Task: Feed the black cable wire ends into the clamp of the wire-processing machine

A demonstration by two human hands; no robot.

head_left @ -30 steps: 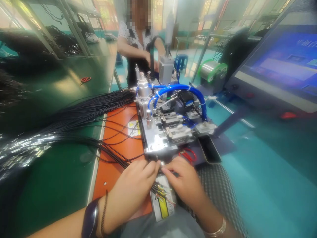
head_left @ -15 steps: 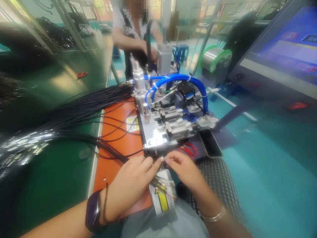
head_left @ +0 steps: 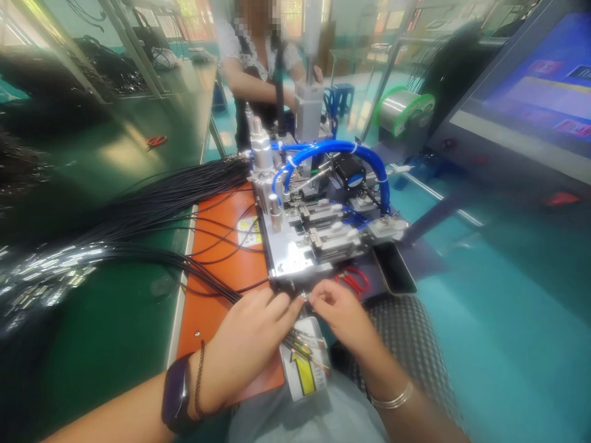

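My left hand (head_left: 258,323) is closed around a bundle of black cables (head_left: 212,280), palm down, at the orange tabletop's near end. Beyond the palm, the cables' stripped ends (head_left: 305,352) with coloured and bare wires fan out over a white plate with a yellow arrow (head_left: 303,376). Thumb and forefinger of my right hand (head_left: 339,311) pinch a thin wire end (head_left: 305,296), tiny and bright, which meets my left fingertips. My fingers partly hide it.
Just ahead stands a metal machine (head_left: 295,255) with blue hoses (head_left: 339,145). Red-handled pliers (head_left: 354,280) and a phone (head_left: 394,268) lie at its right. More black cables (head_left: 184,191) stretch left. A solder-like wire spool (head_left: 399,111), a screen (head_left: 540,86) and a co-worker (head_left: 256,80) are farther off.
My hands keep nearly the same pinch at the wire end, with slight finger movement. The view has shifted a little. The co-worker's arms have moved to the right, one hand now higher.
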